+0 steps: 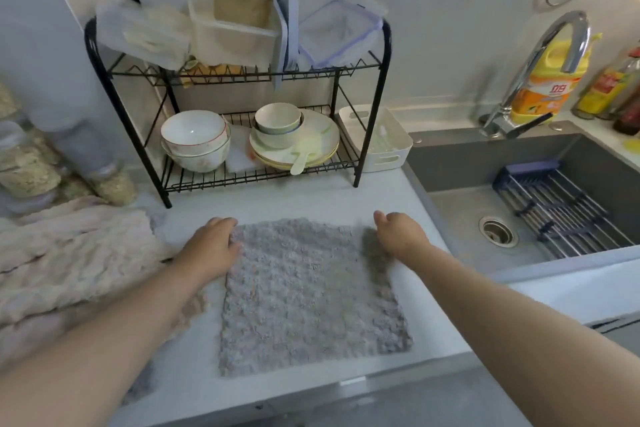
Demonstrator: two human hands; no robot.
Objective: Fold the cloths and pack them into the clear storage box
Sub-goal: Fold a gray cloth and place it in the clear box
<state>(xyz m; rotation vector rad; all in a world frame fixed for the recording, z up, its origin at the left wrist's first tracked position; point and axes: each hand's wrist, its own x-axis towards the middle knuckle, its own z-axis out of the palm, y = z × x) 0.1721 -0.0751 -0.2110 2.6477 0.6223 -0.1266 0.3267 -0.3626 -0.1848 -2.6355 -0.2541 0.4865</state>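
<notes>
- The left hand (211,243) is at the far left corner of a fluffy grey cloth (311,295). Its thumb lies on top and its fingers curl round the corner, holding it.
- The right hand (401,236) is at the far right corner of the same cloth. Its knuckles face up and its fingers curl down over the edge, gripping it.
- The grey cloth is roughly square and lies spread flat on a white counter (346,198), close to the counter's front edge. Both bare forearms reach in from 6 o'clock.
- At 9 o'clock from the cloth, just beside the left forearm, is a crumpled heap of cream cloths (69,260).
- At 12 o'clock, well behind the cloth, a black wire rack (372,107) stands against the tiled wall.
- The rack's lower shelf holds stacked white bowls (194,142) and a pile of plates (294,146).
- The top shelf holds a tilted clear box (145,33) on the left and an open clear tub (232,42) in the middle with a tan bag standing in it. On the right is a clear box with blue clips (341,33).
- At 1 o'clock, touching the rack's right leg, is a white basket (375,139).
- At 2 o'clock is a grey sink (485,184) with a dark drain rack (561,208) inside.
- A chrome tap (540,66) arches over the sink, and a yellow bottle (547,90) stands behind it.
</notes>
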